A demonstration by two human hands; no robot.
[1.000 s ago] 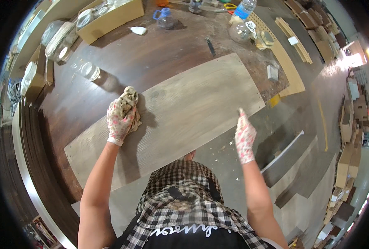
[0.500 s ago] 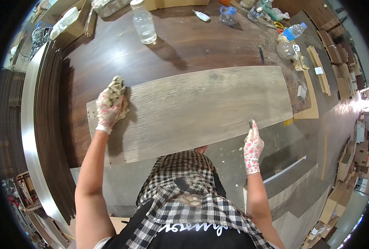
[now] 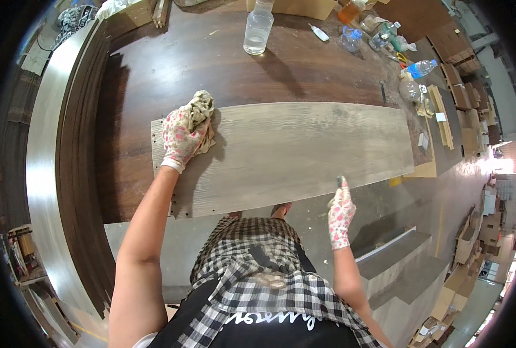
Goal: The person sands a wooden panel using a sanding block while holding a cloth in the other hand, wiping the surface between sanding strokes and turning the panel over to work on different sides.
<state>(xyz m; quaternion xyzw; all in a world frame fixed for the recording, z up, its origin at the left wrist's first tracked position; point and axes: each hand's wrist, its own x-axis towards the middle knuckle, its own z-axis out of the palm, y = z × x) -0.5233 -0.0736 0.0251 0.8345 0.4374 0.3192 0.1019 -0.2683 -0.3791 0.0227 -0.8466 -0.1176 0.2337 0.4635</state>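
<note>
A long grey-brown wood-grain board (image 3: 304, 151) lies across the front of a dark brown worktable, its near edge overhanging the floor. My left hand (image 3: 183, 138), in a white glove with pink spots, is closed on a crumpled, stained rag (image 3: 201, 110) over the board's left end. Small dark holes dot that end. At the near edge, right of the middle, my right hand (image 3: 341, 217) wears a matching glove. Between its thumb and fingers is a small dark piece (image 3: 341, 182), too small to name.
Dark panels stand stacked on edge (image 3: 78, 168) at the left. Toward the back are a clear bottle (image 3: 258, 35), a small white squeeze bottle (image 3: 319, 33) and a blue-capped jar (image 3: 351, 39). A water bottle (image 3: 421, 68) lies back right. Grey panels (image 3: 394, 261) sit low at right.
The view has turned, so the table and board appear shifted. My right hand has slid a little left along the board's near edge. My left hand still grips the rag at the left end.
</note>
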